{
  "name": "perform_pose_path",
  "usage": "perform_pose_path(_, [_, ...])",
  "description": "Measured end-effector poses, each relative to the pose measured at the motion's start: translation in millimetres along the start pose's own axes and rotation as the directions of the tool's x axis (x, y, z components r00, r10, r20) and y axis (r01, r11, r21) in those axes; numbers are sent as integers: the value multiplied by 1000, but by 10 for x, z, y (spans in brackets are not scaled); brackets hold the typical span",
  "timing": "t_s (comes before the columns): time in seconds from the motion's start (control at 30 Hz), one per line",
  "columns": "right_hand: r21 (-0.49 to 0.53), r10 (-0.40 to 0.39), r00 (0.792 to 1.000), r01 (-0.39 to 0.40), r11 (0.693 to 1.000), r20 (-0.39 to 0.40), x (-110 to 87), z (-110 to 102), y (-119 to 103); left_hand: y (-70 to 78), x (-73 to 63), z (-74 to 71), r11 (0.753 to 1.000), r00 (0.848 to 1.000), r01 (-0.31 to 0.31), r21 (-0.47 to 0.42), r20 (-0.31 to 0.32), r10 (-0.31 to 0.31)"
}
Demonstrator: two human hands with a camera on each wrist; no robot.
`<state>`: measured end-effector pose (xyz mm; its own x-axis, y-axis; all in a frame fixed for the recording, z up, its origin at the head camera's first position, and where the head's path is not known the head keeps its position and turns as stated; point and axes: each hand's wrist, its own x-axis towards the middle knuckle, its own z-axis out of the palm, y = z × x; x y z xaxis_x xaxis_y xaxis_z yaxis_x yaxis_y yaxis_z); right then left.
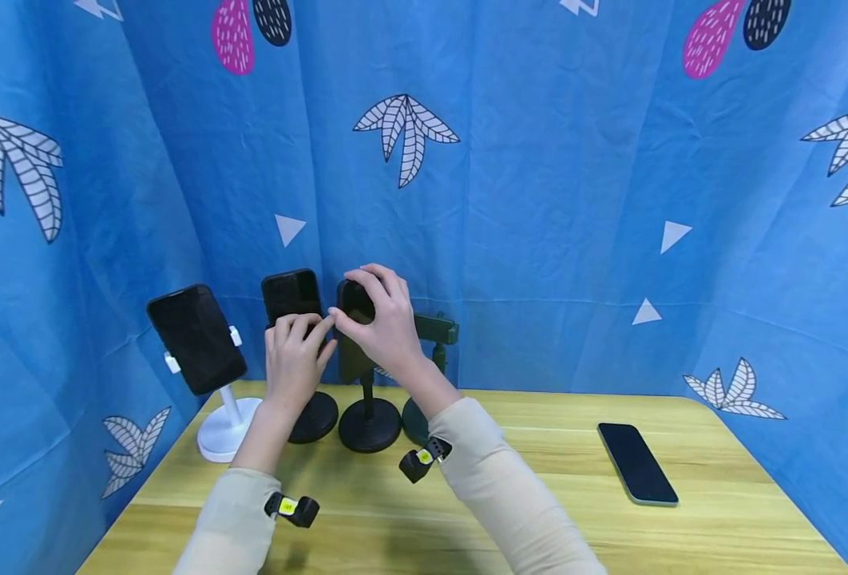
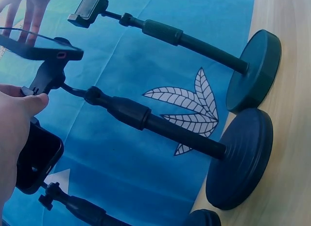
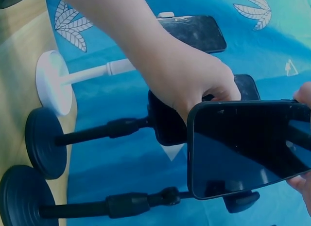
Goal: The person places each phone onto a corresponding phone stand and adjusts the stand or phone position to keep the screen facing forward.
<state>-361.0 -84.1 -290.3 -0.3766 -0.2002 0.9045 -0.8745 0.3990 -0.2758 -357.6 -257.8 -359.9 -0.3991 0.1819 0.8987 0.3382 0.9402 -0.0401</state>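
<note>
Black and glossy, the phone (image 1: pixel 354 351) sits at the head of a black stand (image 1: pixel 370 425), third from the left on the desk (image 1: pixel 719 527). My right hand (image 1: pixel 390 319) grips it near its upper end, thumb on one edge and fingers on the other; my left hand (image 1: pixel 295 359) pinches the clamp (image 2: pixel 51 73) behind it. Whether the clamp holds it, I cannot tell. I judge it light, rigid, slick and breakable, best held by its long edges. A second phone (image 1: pixel 292 295) crowds my left hand, and the green stand (image 1: pixel 417 423) is just beside my right forearm. Farther left, a white stand (image 1: pixel 215 438) carries a tilted phone (image 1: pixel 197 339); a loose phone (image 1: pixel 637 465) lies well apart, rightward.
</note>
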Motion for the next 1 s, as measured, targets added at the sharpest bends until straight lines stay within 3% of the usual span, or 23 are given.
perform_pose_path(0.23, [-24, 15, 1000, -15, 1000, 4, 24, 35, 26, 14, -25, 18, 1000, 1000, 9, -17, -1, -9])
perform_pose_path(0.63, [-119, -1, 1000, 4, 993, 27, 88, 71, 57, -41, -11, 7, 999, 1000, -31, -13, -1, 31])
perform_pose_path(0.83, [-189, -35, 998, 43, 981, 45, 108, 124, 57, -84, -10, 44, 995, 992, -103, 1, -74, 103])
perform_pose_path(1.0, [-198, -42, 997, 53, 979, 57, 116, 165, 55, -116, -35, 100, 992, 985, -125, -10, -123, 123])
